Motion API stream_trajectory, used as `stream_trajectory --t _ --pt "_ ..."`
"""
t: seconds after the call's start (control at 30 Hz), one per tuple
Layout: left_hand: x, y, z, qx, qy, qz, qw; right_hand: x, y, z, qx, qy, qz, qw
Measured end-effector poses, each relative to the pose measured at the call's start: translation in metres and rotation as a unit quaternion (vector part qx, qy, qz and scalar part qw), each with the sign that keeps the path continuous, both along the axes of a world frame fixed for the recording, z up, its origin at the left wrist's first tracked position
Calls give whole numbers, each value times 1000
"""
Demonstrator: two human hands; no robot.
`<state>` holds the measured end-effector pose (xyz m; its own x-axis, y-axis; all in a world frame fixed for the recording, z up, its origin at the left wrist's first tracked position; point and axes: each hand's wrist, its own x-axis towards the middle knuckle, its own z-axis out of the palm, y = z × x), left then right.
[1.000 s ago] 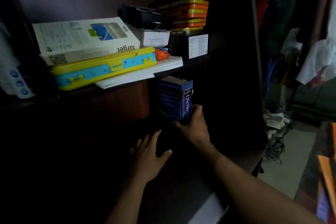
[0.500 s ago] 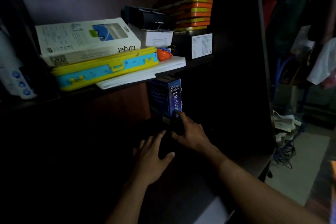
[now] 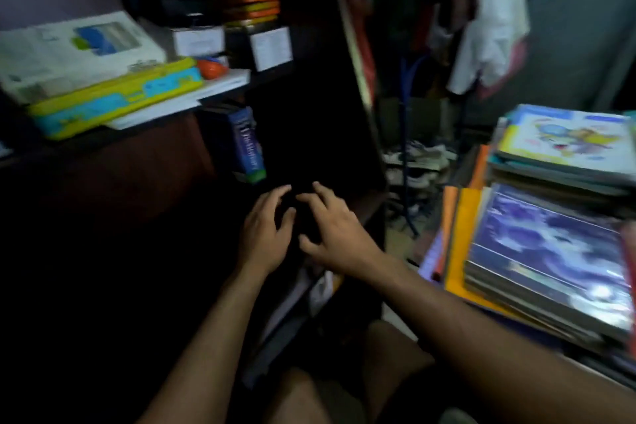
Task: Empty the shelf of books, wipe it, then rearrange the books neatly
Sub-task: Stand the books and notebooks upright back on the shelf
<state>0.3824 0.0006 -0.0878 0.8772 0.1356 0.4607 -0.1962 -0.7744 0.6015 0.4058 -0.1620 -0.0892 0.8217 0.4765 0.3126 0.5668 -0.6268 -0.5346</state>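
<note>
While the blue dictionary (image 3: 247,144) stands upright in the dark shelf, we hold our left hand (image 3: 266,231) and right hand (image 3: 335,232) just below it, fingers loosely spread, gripping nothing.

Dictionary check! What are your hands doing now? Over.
Left hand and right hand open, empty. Blue dictionary upright on shelf, untouched. Nothing blocking it.

Bare forearms, no sleeves; left hand (image 3: 265,234) and right hand (image 3: 339,234) ungloved
</note>
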Motion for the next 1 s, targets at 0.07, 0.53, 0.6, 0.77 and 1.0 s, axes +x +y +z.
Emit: stream_trajectory --t 0.07,0.53,0.6,0.77,1.0 --pt "-21 -56 5 -15 -14 -66 998 -43 -51 5 16 -28 -21 999" --pt "-120 -338 54 33 59 -340 938 -218 -383 90 -240 -57 -173 954" --pt "-123 -364 57 74 60 -363 927 -241 -418 92 -206 -42 -222 952" --pt "-135 -417 50 206 130 -365 899 -284 -510 63 -186 -2 -393 901" --pt "-135 -422 22 330 95 -332 878 -287 -530 28 -287 103 -405 862"
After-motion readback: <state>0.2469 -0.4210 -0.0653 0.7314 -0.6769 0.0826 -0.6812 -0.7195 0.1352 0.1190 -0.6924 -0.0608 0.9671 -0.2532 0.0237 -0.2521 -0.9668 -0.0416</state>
